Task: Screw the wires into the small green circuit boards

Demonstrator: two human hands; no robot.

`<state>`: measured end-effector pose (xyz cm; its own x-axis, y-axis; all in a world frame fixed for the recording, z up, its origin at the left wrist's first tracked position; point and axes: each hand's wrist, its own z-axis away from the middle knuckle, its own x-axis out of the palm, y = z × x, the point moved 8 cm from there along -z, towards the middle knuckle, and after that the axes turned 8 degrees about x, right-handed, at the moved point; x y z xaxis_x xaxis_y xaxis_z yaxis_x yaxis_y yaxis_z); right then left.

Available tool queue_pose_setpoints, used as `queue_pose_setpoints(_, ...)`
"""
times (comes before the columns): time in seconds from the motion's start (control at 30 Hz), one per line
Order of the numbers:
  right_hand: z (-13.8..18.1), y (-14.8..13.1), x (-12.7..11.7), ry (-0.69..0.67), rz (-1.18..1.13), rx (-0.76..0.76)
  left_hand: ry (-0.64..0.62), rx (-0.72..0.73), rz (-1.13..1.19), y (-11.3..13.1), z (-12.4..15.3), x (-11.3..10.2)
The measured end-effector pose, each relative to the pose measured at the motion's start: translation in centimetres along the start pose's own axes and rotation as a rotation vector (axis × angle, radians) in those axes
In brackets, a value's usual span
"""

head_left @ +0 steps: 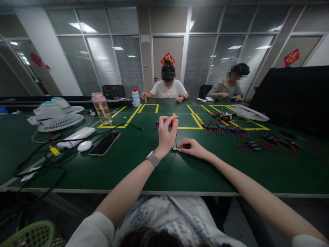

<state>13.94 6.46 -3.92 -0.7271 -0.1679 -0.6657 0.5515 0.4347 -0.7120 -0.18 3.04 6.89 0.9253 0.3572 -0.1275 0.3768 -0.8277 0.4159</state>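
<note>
Two bare hands meet near the middle of a green table [144, 171]. The left hand [166, 138], with a watch [153, 159] at its wrist, pinches the red-orange handle of a screwdriver [173, 121] between thumb and fingers. The tool stands nearly upright, its thin shaft running down to a small board [174, 149] lying on the table just below that hand. The right hand [194, 149] is half curled beside the board, its fingertips at the board's right end; whether they pinch it or only press on it, I cannot tell.

Well to the right lie bunches of red and blue wires [226, 129], with a white keyboard [252, 112] behind them. On the left are a phone [105, 144], a white power strip [76, 137], black cables [48, 151] and two fans [60, 118]. A clear bottle [102, 109] stands behind the phone, and a blue bottle [135, 97] farther back. Yellow tape [190, 128] marks out shapes on the table. Across it sit two people, one in a white shirt [168, 88], one in grey [223, 91].
</note>
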Motion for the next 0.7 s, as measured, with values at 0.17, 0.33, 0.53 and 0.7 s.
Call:
queue_pose_setpoints(0.17, 0.0, -0.1, 0.0, -0.001, -0.002, 0.0, -0.051, 0.01, 0.119, -0.3, 0.1, 0.7)
queue_pose_setpoints(0.33, 0.0, -0.1, 0.1, -0.012, -0.01, 0.012, -0.05, -0.089, 0.201, -1.6, 0.4, 1.2)
queue_pose_setpoints(0.53, 0.0, -0.1, 0.0, -0.008, -0.022, 0.01, -0.042, 0.004, 0.091, 0.0, 0.1, 0.7)
queue_pose_setpoints(0.7, 0.0, 0.0, 0.0, -0.004, -0.015, 0.007, -0.018, 0.04, -0.001, 0.7, 0.0, 0.1)
